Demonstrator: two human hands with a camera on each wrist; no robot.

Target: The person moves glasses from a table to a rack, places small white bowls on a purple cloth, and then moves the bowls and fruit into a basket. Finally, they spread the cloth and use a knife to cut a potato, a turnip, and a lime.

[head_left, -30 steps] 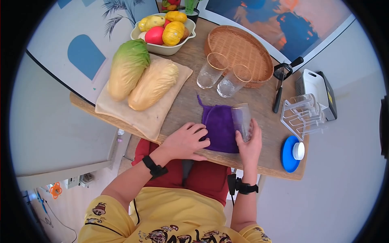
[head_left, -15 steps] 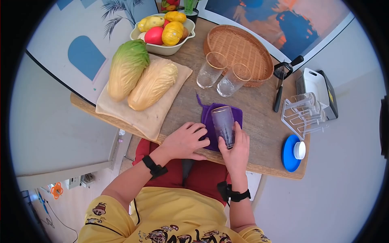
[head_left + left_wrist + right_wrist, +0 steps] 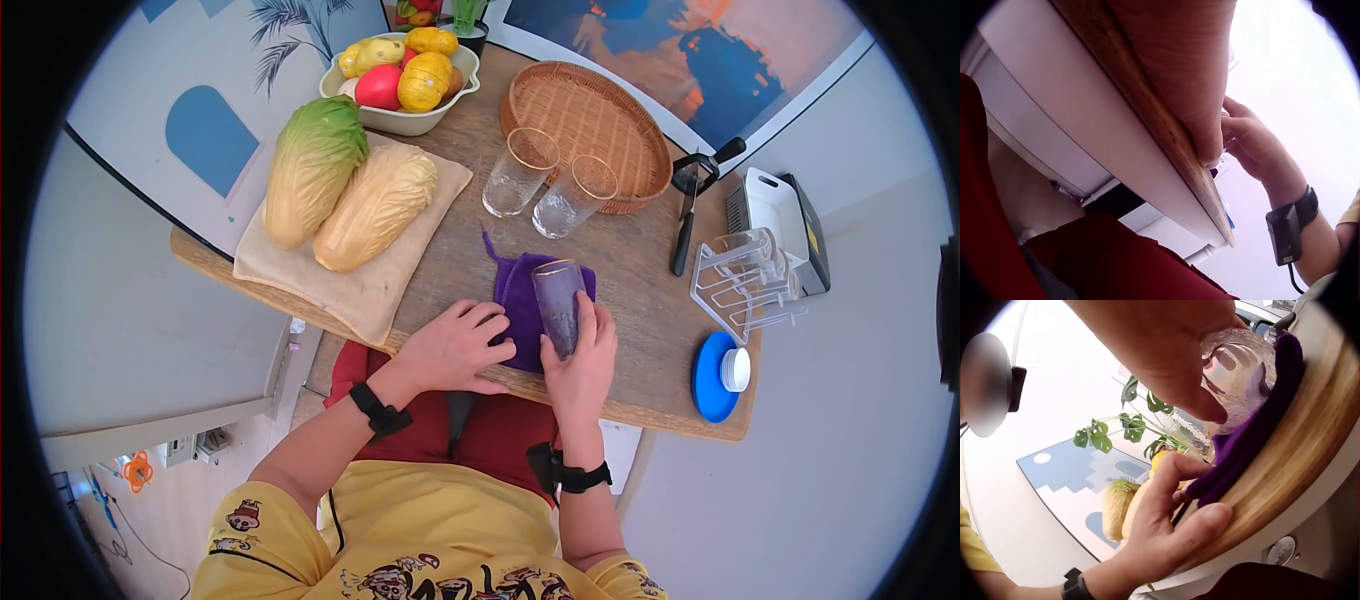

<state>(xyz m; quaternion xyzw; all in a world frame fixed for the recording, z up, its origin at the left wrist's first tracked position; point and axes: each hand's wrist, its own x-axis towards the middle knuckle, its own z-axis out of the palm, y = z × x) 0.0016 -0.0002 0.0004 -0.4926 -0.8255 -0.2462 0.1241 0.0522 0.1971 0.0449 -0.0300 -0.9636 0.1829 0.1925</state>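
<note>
My right hand (image 3: 583, 362) grips a clear, textured drinking glass (image 3: 559, 308) with a gold rim. The glass is tilted over a purple cloth (image 3: 520, 340), its rim pointing away from me; in the right wrist view its round base (image 3: 1238, 375) faces the camera, close against the cloth. At the cloth's left edge rests my left hand (image 3: 452, 348): bent fingertips touch the fabric, while the thumb lies apart along the table edge. Two more gold-rimmed glasses, one on the left (image 3: 520, 172) and one on the right (image 3: 575, 197), stand upright beyond the cloth.
Two cabbages (image 3: 318, 170) lie on a beige cloth (image 3: 400, 290) at left. Behind are a bowl of produce (image 3: 410, 122) and a wicker tray (image 3: 590, 110). To the right stand a knife (image 3: 685, 240), a glass rack (image 3: 725, 300) and a blue plate (image 3: 710, 385).
From the cloth's right edge, my right hand has brought the glass left over the cloth, then shifted it slightly back to the right. My left hand has stayed in place.
</note>
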